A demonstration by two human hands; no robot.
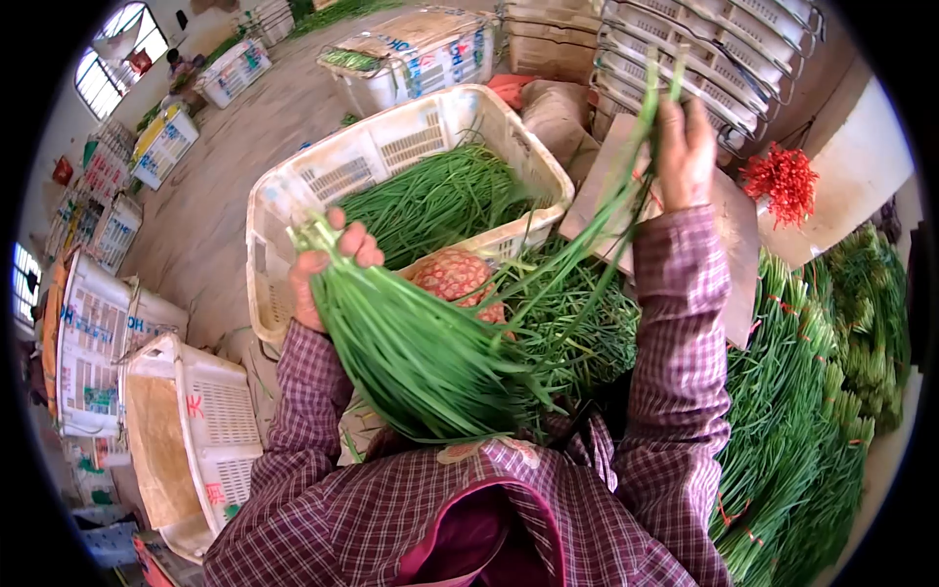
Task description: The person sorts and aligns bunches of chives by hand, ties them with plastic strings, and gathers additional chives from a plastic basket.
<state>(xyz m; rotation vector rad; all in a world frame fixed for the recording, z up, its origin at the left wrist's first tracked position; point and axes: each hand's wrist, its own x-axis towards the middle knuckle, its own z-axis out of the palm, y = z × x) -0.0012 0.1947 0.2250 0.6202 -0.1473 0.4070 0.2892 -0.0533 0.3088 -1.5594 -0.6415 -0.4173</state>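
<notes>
In the head view, the left hand [309,286] is clamped round the pale stem ends of a thick, fanned bunch of long, flat green leaves [421,338]; the bunch hangs down and across in front of the chest, its lower tips blurred. The right hand [687,152] is raised, thumb and fingers pinched together on a few thin green stalks with pale ends [618,210] — the ends poke up above the fingers, while the leaves trail down toward the bunch. Both arms wear purple checked sleeves [680,293]

Beyond the left hand stands a large, off-white, slatted plastic crate [266,235] holding a pile of loose green leaves [430,196]. Against its near side shows a red-and-cream patterned cloth [452,274], and just beside that lies a tangled heap of thin green leaves [587,328]. A flat grey-brown board [726,240] sits behind the right forearm, near a cluster of bright red strands [782,184]. On the right lie many green bundles tied with red bands [782,411] — laid close together. Stacked white plastic crates [675,64] rise behind the right hand
</notes>
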